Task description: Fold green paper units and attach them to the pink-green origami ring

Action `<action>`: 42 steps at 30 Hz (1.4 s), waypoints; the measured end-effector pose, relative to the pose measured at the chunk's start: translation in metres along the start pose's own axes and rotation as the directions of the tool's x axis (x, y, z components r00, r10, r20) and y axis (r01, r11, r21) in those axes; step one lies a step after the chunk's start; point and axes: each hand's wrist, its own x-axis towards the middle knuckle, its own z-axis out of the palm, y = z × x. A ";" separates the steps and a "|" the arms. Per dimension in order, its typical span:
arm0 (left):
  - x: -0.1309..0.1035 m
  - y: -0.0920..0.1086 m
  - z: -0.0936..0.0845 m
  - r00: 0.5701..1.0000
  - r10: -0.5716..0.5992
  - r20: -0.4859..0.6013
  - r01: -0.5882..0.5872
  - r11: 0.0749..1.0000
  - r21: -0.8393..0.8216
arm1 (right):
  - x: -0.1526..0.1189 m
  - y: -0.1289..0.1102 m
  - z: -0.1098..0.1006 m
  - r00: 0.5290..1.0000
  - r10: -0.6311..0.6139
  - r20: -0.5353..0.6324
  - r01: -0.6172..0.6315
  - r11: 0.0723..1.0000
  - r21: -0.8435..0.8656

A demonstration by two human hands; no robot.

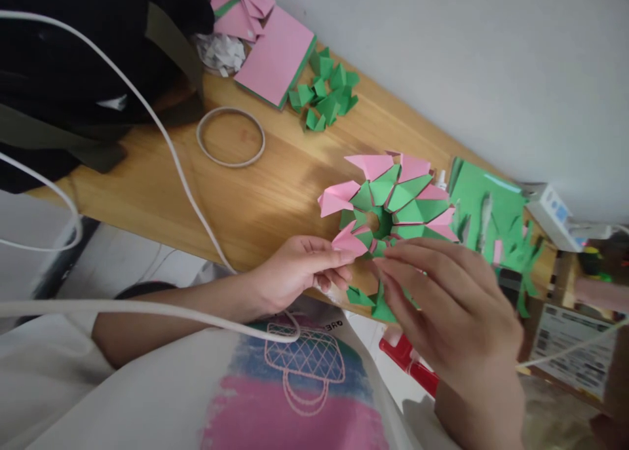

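Observation:
A ring-shaped folded-paper flower (407, 198) has green inner folds and pink pointed tips around an open centre. My left hand (304, 266) pinches one of its pink petals at the near left edge between thumb and fingers. At the flower's near side is my right hand (452, 299), its thumb and fingertips drawn together in a pinch. Whatever lies between those fingertips is hidden. Loose green paper pieces (386, 302) lie below the flower, partly behind the right hand.
Folded green pieces (327, 93) lie beyond, near a stack of pink paper (278, 54) and a tape-like ring (230, 137). Green sheets and scraps (491, 207) lie right, by a white box (555, 214). A black bag (98, 63) and white cable (162, 132) occupy the left.

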 end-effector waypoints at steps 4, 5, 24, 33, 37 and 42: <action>0.001 0.002 0.000 0.999 -0.010 0.044 0.009 1.000 0.023 | 0.010 0.007 -0.010 1.000 -0.015 0.018 0.016 0.999 -0.047; 0.001 0.002 0.000 0.998 -0.019 0.058 0.017 1.000 0.024 | 0.012 0.008 -0.011 0.999 -0.022 0.030 0.023 0.999 -0.042; -0.002 0.003 -0.018 0.972 -0.015 0.236 0.006 0.999 0.042 | 0.026 0.010 0.000 0.968 -0.125 0.219 0.111 0.991 0.077; -0.002 0.009 -0.023 0.959 -0.065 0.275 0.004 0.976 0.216 | 0.009 -0.031 -0.024 0.653 0.661 0.370 -0.757 0.585 0.290; -0.007 0.013 -0.031 0.960 -0.079 0.270 -0.030 0.925 0.378 | -0.010 -0.043 -0.038 0.474 0.751 0.459 -0.871 0.322 0.372; -0.006 0.013 -0.034 0.982 0.003 0.189 -0.077 0.918 0.389 | -0.028 -0.058 -0.035 0.429 0.848 0.310 -0.857 0.273 0.437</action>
